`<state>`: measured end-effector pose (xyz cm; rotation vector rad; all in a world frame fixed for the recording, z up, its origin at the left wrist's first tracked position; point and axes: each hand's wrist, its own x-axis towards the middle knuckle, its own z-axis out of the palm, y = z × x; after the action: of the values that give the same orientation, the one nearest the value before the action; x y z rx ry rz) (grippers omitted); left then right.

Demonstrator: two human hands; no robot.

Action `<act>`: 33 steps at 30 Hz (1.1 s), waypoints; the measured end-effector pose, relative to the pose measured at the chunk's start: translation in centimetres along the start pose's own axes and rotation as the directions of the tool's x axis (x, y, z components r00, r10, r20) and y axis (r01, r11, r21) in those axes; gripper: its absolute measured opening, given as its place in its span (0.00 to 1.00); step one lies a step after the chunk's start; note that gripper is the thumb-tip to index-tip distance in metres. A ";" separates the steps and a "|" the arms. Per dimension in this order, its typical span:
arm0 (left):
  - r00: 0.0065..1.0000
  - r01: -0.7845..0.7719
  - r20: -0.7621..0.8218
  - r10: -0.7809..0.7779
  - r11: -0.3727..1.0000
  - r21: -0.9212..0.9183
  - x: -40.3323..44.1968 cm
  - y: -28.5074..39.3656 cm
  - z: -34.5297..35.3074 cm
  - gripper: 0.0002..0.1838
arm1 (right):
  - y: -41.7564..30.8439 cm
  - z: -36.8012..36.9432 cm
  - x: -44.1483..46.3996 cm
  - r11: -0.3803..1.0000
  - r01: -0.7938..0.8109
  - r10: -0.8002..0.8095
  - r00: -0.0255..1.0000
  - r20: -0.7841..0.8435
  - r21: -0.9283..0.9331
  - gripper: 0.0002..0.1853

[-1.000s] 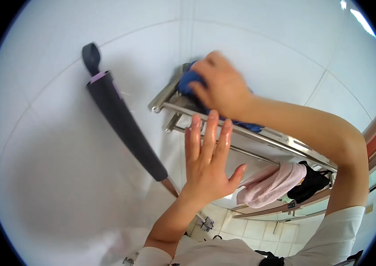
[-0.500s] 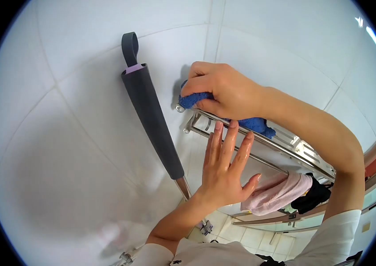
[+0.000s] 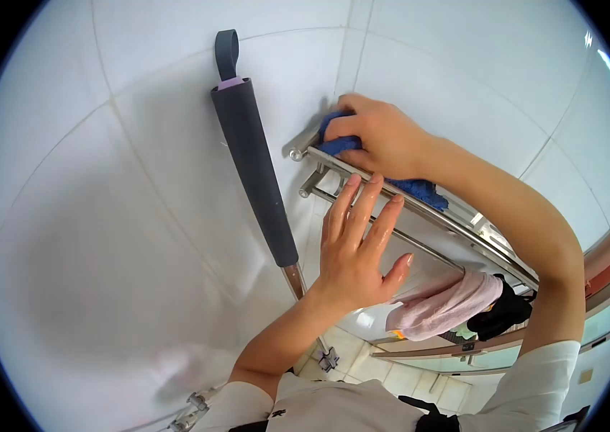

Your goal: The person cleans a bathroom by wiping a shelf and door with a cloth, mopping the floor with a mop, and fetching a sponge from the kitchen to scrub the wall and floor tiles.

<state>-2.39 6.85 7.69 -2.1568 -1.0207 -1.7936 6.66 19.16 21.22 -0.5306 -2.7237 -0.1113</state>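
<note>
My right hand point(image 3: 384, 137) is closed around a blue cloth point(image 3: 337, 129), pressing it at the left end of a metal towel rack point(image 3: 492, 248) on the tiled wall. More of the cloth trails below the wrist, lying across the rack's bars. In front of the rack is my left hand point(image 3: 355, 248), wet, its fingers spread and holding nothing. Its fingertips overlap the front rail; whether they press on it I cannot tell. Left of both hands, a long dark grey handle point(image 3: 258, 173) with a loop on top leans upright.
A pink towel point(image 3: 449, 306) and a black cloth point(image 3: 510, 309) hang from the lower rail at right. Metal pipe fittings point(image 3: 193, 410) show at the lower left. Pale floor tiles point(image 3: 398, 374) lie far below. White wall tiles point(image 3: 161, 288) surround the rack.
My right hand has slid the blue cloth back from the rack's rounded front end toward the wall, uncovering that end. My left hand stays spread by the front rail. The view has shifted slightly.
</note>
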 end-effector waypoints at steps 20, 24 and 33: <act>0.999 0.026 -0.025 -0.027 0.999 -0.029 0.4 1.0 0.1 0.35 | 0.3 0.5 1.5 0.967 -0.209 0.208 0.978 -0.017 -0.145 0.18; 0.996 0.044 -0.081 -0.043 0.999 0.013 0.7 1.4 1.3 0.34 | 0.7 -0.3 1.2 0.985 -0.149 0.146 0.989 0.034 0.091 0.19; 0.997 0.017 -0.075 -0.018 1.000 -0.006 0.1 1.0 1.8 0.36 | 0.7 -9.4 -18.1 0.922 -0.364 0.386 0.883 0.266 -0.129 0.18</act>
<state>-0.35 7.11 7.55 -2.0722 -1.0216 -1.8720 25.73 12.16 23.34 -1.1706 -2.8356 -0.0375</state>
